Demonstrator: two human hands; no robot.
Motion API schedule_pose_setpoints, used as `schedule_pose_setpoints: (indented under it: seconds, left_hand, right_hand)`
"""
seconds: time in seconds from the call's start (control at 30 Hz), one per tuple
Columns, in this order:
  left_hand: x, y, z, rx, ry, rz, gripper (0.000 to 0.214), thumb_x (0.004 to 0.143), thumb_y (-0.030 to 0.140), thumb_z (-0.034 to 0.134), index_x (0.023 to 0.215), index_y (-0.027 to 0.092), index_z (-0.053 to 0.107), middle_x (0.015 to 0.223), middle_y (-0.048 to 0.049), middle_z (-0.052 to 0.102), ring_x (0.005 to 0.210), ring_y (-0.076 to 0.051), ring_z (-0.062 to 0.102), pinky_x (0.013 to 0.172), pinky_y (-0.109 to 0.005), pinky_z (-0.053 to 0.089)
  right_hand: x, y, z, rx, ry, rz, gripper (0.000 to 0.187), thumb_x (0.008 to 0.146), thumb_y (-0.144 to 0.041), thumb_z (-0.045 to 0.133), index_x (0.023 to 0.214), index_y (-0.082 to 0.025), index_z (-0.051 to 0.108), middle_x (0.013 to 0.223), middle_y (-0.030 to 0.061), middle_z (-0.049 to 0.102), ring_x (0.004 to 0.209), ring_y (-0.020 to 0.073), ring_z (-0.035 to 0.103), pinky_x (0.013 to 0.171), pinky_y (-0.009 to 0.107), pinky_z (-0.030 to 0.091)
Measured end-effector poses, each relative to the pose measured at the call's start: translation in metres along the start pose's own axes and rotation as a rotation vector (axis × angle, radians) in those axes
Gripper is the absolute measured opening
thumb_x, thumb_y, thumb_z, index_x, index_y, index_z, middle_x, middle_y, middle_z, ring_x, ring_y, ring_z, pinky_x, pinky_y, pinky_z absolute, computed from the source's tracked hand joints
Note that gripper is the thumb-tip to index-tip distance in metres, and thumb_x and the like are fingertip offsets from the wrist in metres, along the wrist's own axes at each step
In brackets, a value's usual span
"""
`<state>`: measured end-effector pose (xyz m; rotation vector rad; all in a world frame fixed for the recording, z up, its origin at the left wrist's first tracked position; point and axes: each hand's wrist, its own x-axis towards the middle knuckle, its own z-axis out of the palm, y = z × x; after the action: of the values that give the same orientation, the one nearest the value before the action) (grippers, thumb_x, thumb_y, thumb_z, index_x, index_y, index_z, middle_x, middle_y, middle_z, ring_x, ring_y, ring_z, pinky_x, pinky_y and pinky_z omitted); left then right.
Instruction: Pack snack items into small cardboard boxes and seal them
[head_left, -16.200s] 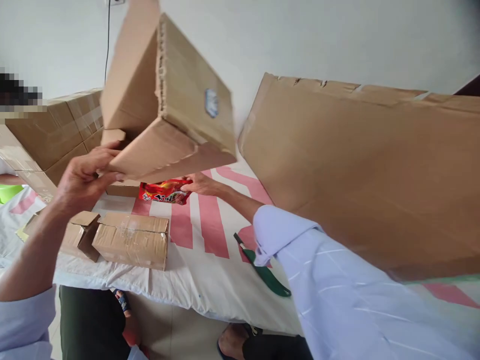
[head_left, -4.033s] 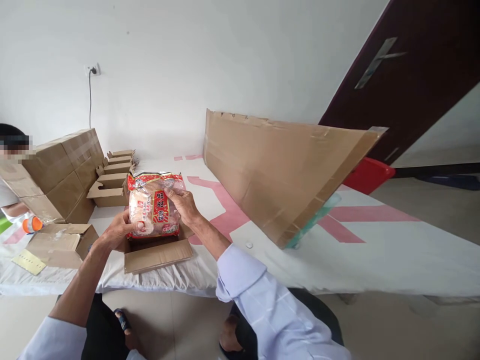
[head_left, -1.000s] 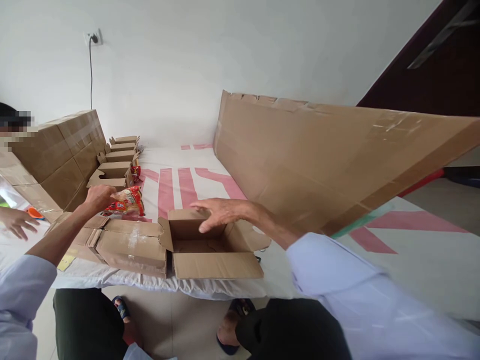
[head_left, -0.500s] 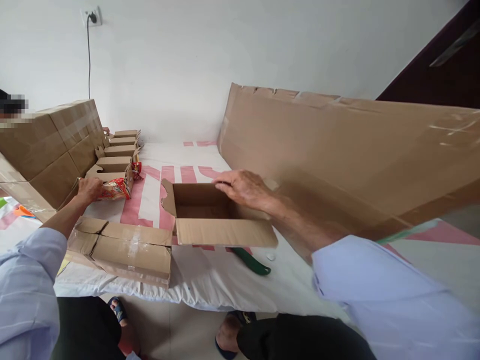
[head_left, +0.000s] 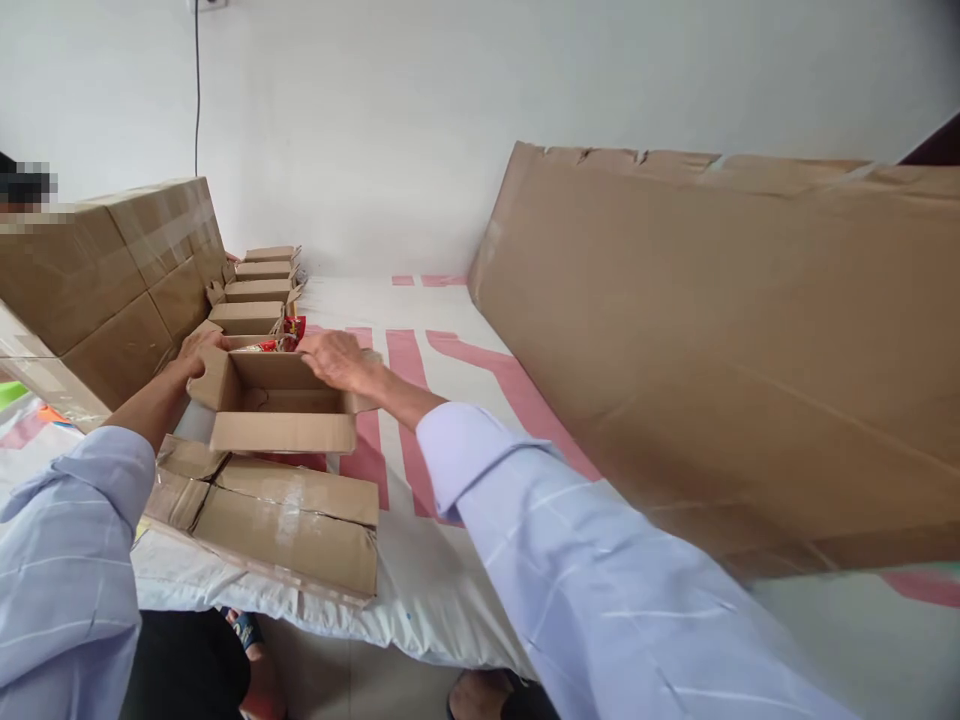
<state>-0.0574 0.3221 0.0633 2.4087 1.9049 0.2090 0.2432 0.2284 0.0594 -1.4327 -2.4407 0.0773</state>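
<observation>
An open, empty cardboard box sits on the white and pink table cover. My right hand grips its far right flap, fingers curled over the edge. My left hand rests on the box's far left corner, fingers bent around the flap. Just behind the box a red snack packet shows between my hands. A taped, closed box lies in front, near the table edge.
A row of small open boxes runs toward the wall. Large taped cartons stack at the left, with another person partly behind them. A big flat cardboard sheet leans along the right. The table edge is close to me.
The open box has moved left and away from me, up to the row of small boxes. My left hand let go of the snack packet and came onto the box.
</observation>
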Motion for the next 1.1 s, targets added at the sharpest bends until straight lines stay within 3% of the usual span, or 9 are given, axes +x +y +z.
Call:
schedule_pose_setpoints:
  seconds: [0.1,0.17,0.27,0.4,0.5,0.63,0.77,0.93,1.1]
  left_hand:
    - [0.001,0.002,-0.018,-0.022,-0.086,0.006,0.033,0.084,0.041,0.078,0.102,0.014,0.083,0.092,-0.0074,0.082,0.101,-0.026,0.068,0.091,-0.03,0.052]
    - [-0.005,0.006,-0.032,-0.058,-0.069,0.018,0.04,0.09,0.041,0.071,0.112,0.01,0.083,0.1,-0.0097,0.085,0.103,-0.026,0.069,0.093,-0.032,0.054]
    - [-0.03,0.017,-0.046,-0.094,-0.034,0.064,0.045,0.098,0.044,0.061,0.126,0.015,0.081,0.113,-0.0096,0.085,0.105,-0.028,0.072,0.095,-0.038,0.057]
    - [-0.078,0.041,-0.034,-0.064,-0.352,0.284,0.062,0.078,0.039,0.082,0.138,0.022,0.077,0.131,-0.0044,0.082,0.117,-0.028,0.076,0.103,-0.036,0.059]
    - [-0.103,0.053,-0.013,0.089,-0.449,0.294,0.063,0.083,0.035,0.077,0.145,0.021,0.072,0.143,-0.01,0.078,0.129,-0.03,0.074,0.11,-0.036,0.056]
    - [-0.109,0.053,0.0,0.256,-0.397,0.274,0.047,0.094,0.035,0.067,0.14,0.027,0.074,0.139,-0.011,0.08,0.132,-0.034,0.073,0.109,-0.04,0.057]
    - [-0.101,0.042,-0.003,0.416,-0.373,0.207,0.045,0.094,0.033,0.07,0.138,0.028,0.074,0.138,-0.0126,0.08,0.129,-0.035,0.074,0.107,-0.043,0.057]
    - [-0.1,0.03,0.0,0.56,-0.431,0.13,0.051,0.089,0.036,0.077,0.139,0.029,0.075,0.144,-0.0139,0.077,0.137,-0.037,0.07,0.109,-0.045,0.057]
    - [-0.099,0.033,0.008,0.583,-0.391,0.12,0.042,0.096,0.034,0.067,0.136,0.029,0.075,0.146,-0.0134,0.076,0.139,-0.035,0.068,0.109,-0.044,0.057]
  right_hand:
    - [0.023,-0.032,0.022,-0.076,-0.106,-0.002,0.035,0.109,-0.011,0.048,0.123,-0.014,0.08,0.123,0.0177,0.081,0.116,0.0276,0.073,0.095,0.037,0.055]
    - [0.034,-0.044,0.034,-0.091,-0.132,0.018,0.037,0.105,-0.005,0.047,0.125,-0.012,0.078,0.123,0.021,0.08,0.116,0.0287,0.074,0.095,0.038,0.056]
    - [0.044,-0.054,0.048,-0.071,-0.108,0.012,0.041,0.105,-0.004,0.045,0.131,-0.009,0.075,0.128,0.0248,0.077,0.12,0.0293,0.072,0.102,0.04,0.054]
    - [0.045,-0.059,0.052,-0.032,-0.057,0.005,0.042,0.11,-0.011,0.041,0.137,-0.008,0.073,0.136,0.0248,0.074,0.127,0.0307,0.068,0.107,0.043,0.053]
    - [0.029,-0.054,0.041,-0.016,-0.009,0.017,0.039,0.111,-0.02,0.045,0.136,-0.011,0.074,0.142,0.0207,0.072,0.132,0.0316,0.065,0.107,0.042,0.053]
    - [-0.031,-0.028,0.023,0.104,0.128,0.055,0.036,0.11,-0.022,0.049,0.134,-0.017,0.075,0.14,0.014,0.074,0.124,0.0268,0.069,0.104,0.039,0.054]
    - [-0.132,0.012,0.024,0.254,0.345,0.067,0.031,0.107,-0.023,0.055,0.13,-0.021,0.076,0.125,0.0112,0.078,0.113,0.0255,0.073,0.097,0.037,0.056]
    - [-0.26,0.043,0.07,0.281,0.517,0.144,0.029,0.11,-0.028,0.051,0.12,-0.023,0.077,0.105,0.0096,0.079,0.097,0.0263,0.075,0.083,0.038,0.059]
    - [-0.324,0.045,0.133,0.295,0.489,0.164,0.024,0.11,-0.025,0.052,0.11,-0.023,0.076,0.098,0.0082,0.079,0.091,0.0265,0.076,0.081,0.04,0.061]
